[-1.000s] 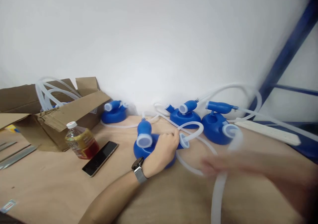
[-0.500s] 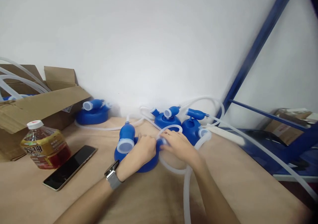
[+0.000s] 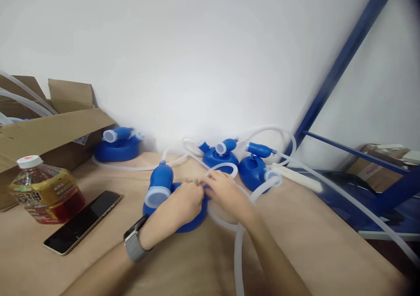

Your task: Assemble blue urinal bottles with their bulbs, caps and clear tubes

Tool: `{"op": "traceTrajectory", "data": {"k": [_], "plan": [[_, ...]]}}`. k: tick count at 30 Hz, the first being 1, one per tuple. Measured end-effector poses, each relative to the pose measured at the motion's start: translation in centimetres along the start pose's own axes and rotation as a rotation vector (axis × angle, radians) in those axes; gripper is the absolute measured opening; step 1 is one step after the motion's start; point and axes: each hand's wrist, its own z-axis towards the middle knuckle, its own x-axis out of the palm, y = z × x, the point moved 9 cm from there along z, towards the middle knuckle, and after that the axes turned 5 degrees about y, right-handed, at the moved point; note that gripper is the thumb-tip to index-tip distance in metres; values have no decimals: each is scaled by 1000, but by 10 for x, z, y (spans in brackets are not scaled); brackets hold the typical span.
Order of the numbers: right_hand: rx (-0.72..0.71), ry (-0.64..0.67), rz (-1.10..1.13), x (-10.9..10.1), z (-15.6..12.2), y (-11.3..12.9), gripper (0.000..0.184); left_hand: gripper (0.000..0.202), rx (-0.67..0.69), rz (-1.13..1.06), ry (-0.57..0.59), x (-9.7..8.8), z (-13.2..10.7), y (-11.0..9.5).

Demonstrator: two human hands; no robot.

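Observation:
A blue plastic device [image 3: 166,191] with a round base and a capped spout lies on the wooden table [image 3: 311,239]. My left hand [image 3: 179,208], with a watch on its wrist, is closed over the base. My right hand [image 3: 225,193] meets it from the right, fingers pinched on the fitting of a translucent white tube [image 3: 241,239] at the device's side. The tube loops down toward the table's near edge.
Three more blue devices [image 3: 116,143] [image 3: 219,156] [image 3: 256,167] with white tubes stand along the white wall. A tea bottle [image 3: 42,193], a phone [image 3: 82,221] and an open cardboard box [image 3: 49,129] are at the left. A blue metal frame [image 3: 341,64] rises at the right.
My right hand swept in from the right and reached the tube fitting beside my left hand. The view has shifted right, so the box and bottle sit further left.

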Motion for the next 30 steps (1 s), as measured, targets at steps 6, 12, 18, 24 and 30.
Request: {"op": "traceTrajectory", "data": {"k": [6,12,18,24,30], "plan": [[-93,-21,139,5,6,-1,12,48,-22,-43,-96,-56,-47,22],[32,-160,252,6,10,-6,23,77,-129,-102,217,-40,-32,83],[232,-376,421,5,5,-20,25,47,-191,-25,250,-36,-27,77],[332,-550,712,4,-3,-19,30,33,-253,116,163,-38,-22,50],[427,-791,1036,2,-14,-58,38,26,-257,103,174,-39,-23,63]]}}
